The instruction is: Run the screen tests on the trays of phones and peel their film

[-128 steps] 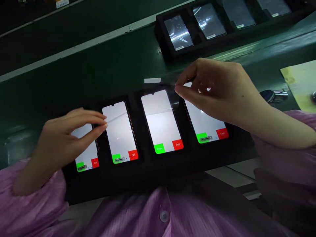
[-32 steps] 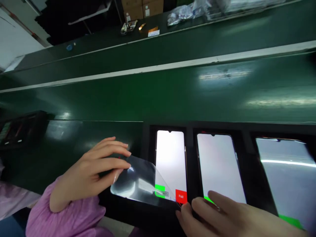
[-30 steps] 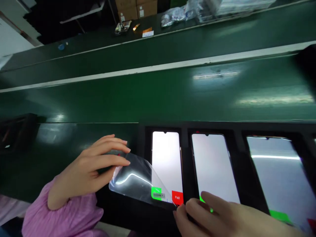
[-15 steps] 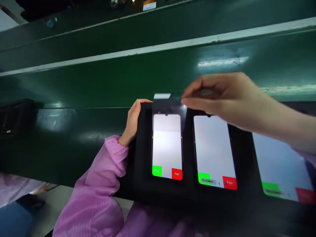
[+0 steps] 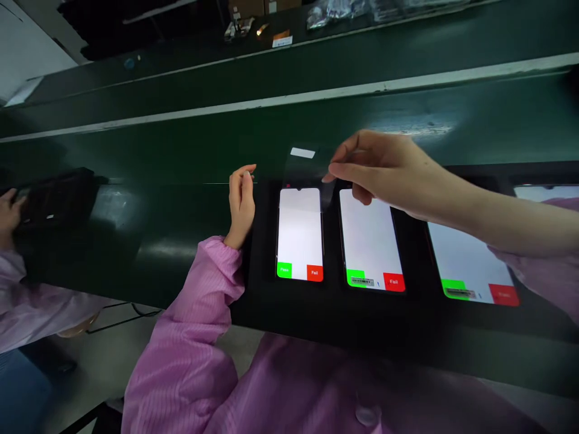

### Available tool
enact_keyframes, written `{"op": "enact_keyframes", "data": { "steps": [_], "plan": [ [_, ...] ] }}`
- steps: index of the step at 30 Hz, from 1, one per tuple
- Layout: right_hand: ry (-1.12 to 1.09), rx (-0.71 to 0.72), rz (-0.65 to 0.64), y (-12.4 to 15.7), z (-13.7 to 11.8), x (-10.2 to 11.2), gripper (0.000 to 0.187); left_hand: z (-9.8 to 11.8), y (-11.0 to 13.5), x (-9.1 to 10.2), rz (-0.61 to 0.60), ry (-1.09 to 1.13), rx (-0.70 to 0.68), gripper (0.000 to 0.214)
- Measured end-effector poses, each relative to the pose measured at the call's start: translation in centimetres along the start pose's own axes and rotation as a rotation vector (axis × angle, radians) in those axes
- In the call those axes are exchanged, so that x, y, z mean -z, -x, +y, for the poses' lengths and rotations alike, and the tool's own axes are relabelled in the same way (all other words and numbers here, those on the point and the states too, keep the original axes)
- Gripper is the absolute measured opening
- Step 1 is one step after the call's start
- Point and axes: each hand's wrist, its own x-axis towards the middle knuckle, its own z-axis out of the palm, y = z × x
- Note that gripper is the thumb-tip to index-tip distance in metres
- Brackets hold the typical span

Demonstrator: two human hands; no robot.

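Observation:
My right hand [image 5: 384, 169] pinches the right edge of a clear film [image 5: 302, 172] between thumb and fingertips. The film bears a white label near its top and overlaps the upper screen of the left phone [image 5: 300, 238]; I cannot tell how far it touches the glass. That phone lies in a black tray [image 5: 262, 289], its lit white screen showing green Pass and red Fail boxes. A middle phone [image 5: 373, 241] and a right phone [image 5: 473, 262] show the same boxes, with barcode strips over the green ones. My left hand [image 5: 242, 205] is beside the tray's left edge, fingers loosely bent and apart from the thumb.
A further lit screen [image 5: 538, 191] shows at the far right, partly behind my sleeve. On the left, another person's hand [image 5: 9, 214] touches a black tray [image 5: 67, 193]. Beyond the green bench [image 5: 181, 150] and its pale strip lie plastic bags [image 5: 339, 12] and small parts.
My right hand has shifted slightly left with the film, whose label now lies farther above the phone. My left hand has come off the tray edge. The view has shifted, revealing more on the right.

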Motion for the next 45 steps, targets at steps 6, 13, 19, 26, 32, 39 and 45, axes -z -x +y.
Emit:
{"op": "enact_keyframes", "data": {
  "steps": [6, 13, 19, 26, 32, 39, 45],
  "plan": [
    [0.064, -0.022, -0.203, 2.1, 1.4, -1.5, 0.024, 4.2, 5.9, 4.0, -0.101, -0.15, -0.133, 0.042],
    [0.6, 0.644, -0.264, 10.9, 3.9, 0.9, 0.035, 8.6, 13.2, 8.1, -0.439, -0.378, -0.214, 0.046],
    [0.93, 0.759, 0.128, 16.4, 7.9, 2.5, 0.032, 8.3, 16.0, 7.5, -0.481, -0.744, -0.382, 0.048],
    [1.027, 0.479, 0.383, 21.8, 11.4, 6.6, 0.032, 8.8, 16.6, 5.3, -0.311, -0.7, -0.414, 0.068],
    [1.002, 0.284, 0.619, 26.0, 15.1, 10.2, 0.03, 9.6, 16.4, 0.4, -0.308, -0.696, -0.452, 0.064],
    [0.902, 0.371, 0.601, 23.0, 14.6, 11.5, 0.028, 11.2, 14.8, -4.1, -0.34, -0.911, -0.436, 0.05],
    [1.008, 0.436, 0.462, 15.4, 13.0, 10.4, 0.036, 12.2, 12.1, -6.4, -0.371, -1.097, -0.279, 0.059]
  ]
}}
